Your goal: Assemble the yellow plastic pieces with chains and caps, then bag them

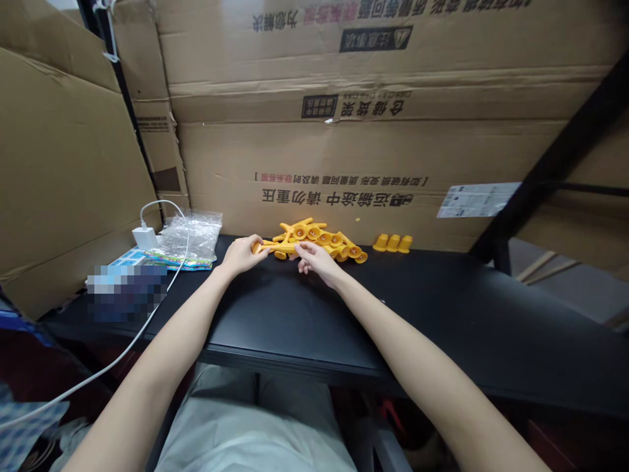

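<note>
A long yellow plastic piece (279, 248) lies level between my two hands, just above the black table. My left hand (243, 254) is closed round its left end, where a rounded, cup-like part shows. At the other end, the thumb and fingers of my right hand (317, 260) pinch it. Right behind them sits a pile of similar yellow pieces (324, 237), branching or stick-shaped, several with round hollow ends facing me. Off to the right, three small yellow cups (392, 243) stand upside down in a row. My fingers hide part of the held piece.
The black table (295, 321) backs onto a tall cardboard sheet (319, 144). At left lie a clear plastic bag (191, 233) and a white charger (145, 237), whose white cable (147, 321) runs over the front edge. A black metal post (550, 157) slants up at right.
</note>
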`<action>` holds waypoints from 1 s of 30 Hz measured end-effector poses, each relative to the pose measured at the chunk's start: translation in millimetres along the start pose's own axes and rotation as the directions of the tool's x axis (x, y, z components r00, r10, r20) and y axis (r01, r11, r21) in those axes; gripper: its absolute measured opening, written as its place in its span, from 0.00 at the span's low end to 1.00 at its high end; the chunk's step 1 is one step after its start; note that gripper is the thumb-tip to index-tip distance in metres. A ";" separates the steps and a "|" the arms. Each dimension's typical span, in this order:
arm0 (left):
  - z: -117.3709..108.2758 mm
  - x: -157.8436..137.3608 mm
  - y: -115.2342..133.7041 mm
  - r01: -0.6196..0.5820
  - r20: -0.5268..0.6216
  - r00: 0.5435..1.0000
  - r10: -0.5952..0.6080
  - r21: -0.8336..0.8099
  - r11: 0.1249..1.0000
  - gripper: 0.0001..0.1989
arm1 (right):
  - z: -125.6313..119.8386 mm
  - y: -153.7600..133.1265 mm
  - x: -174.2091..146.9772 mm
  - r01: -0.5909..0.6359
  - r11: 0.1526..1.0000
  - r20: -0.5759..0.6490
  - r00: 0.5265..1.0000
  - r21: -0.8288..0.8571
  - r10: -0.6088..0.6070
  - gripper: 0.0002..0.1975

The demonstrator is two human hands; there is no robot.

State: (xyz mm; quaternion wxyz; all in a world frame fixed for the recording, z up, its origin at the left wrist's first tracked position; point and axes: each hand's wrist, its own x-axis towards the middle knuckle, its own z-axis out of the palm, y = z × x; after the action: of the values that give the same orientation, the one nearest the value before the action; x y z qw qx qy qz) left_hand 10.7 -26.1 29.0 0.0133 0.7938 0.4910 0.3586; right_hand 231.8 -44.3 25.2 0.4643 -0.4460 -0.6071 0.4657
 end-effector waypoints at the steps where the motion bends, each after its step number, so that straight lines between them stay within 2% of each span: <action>1: 0.2 -0.2 0.6 0.000 -0.002 1.000 0.000 0.000 1.000 0.15 | -0.5 0.4 0.4 0.012 1.000 -0.001 1.000 -0.002 -0.012 0.12; 8: 0.2 -2.1 5.9 -0.007 -0.006 1.000 0.007 0.003 1.000 0.15 | -5.0 1.5 2.8 0.078 0.997 0.008 0.997 -0.006 -0.078 0.16; 14: 0.2 -2.2 6.8 -0.009 -0.006 1.000 0.009 0.035 0.999 0.15 | -3.4 -2.1 0.8 0.078 0.997 -0.009 0.997 0.021 -0.077 0.18; 23: -3.4 -2.3 11.3 -0.034 -0.013 0.999 0.035 0.078 0.996 0.14 | 0.0 -10.7 -3.1 0.027 0.997 -0.043 0.999 0.074 -0.024 0.17; 30: -2.1 -1.9 10.5 -0.070 -0.040 0.996 0.075 0.120 0.990 0.15 | 2.2 -11.5 -3.9 -0.093 0.983 -0.059 0.993 0.158 0.104 0.16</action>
State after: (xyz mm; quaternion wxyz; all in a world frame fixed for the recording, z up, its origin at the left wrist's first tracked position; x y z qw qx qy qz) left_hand 17.1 -33.7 33.4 -0.0579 0.8023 0.4826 0.3465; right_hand 229.1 -50.4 35.6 0.4941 -0.4532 -0.5303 0.5188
